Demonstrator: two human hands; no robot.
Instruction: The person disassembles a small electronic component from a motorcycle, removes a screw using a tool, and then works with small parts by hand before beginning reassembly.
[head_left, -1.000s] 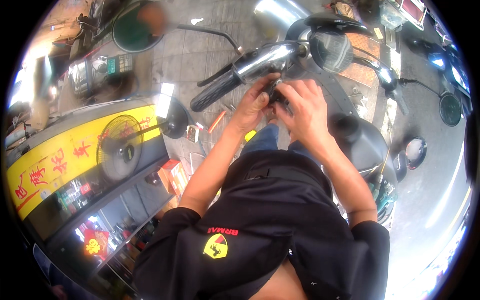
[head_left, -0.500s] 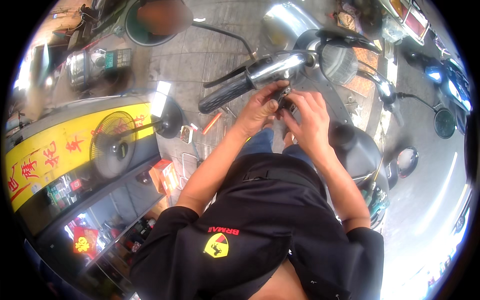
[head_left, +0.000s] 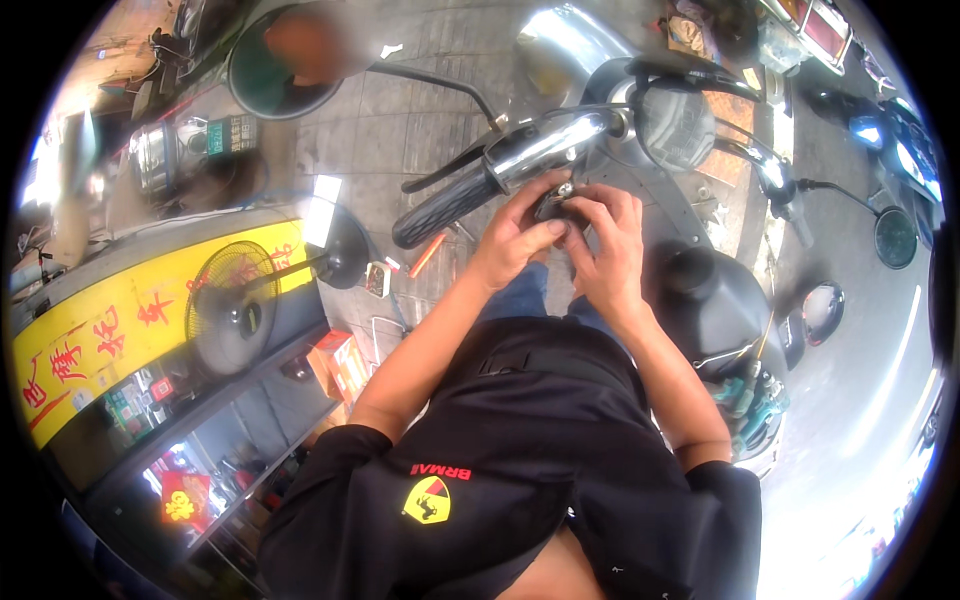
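Observation:
In front of my waist, my left hand (head_left: 512,245) is closed around a small black part (head_left: 550,207) with a shiny metal bit on its upper end. The thumb and fingers of my right hand (head_left: 612,248) pinch at the same part from the other side. Its exact kind is too small to tell, and my fingers hide some of it. Just beyond my hands runs a scooter's chrome handlebar (head_left: 555,145), with a black ribbed grip (head_left: 445,210) to the left and a round headlight (head_left: 675,130) to the right.
A round mirror (head_left: 285,75) stands out at the upper left, another mirror (head_left: 893,238) at the right. At left are a floor fan (head_left: 232,310) and a yellow-fronted counter (head_left: 110,335). Green power tools (head_left: 755,405) lie on the scooter's right side, near a dark seat (head_left: 715,310).
My fingers have shifted on the small black part, and its shiny end now shows more between both hands. The whole view has tilted slightly.

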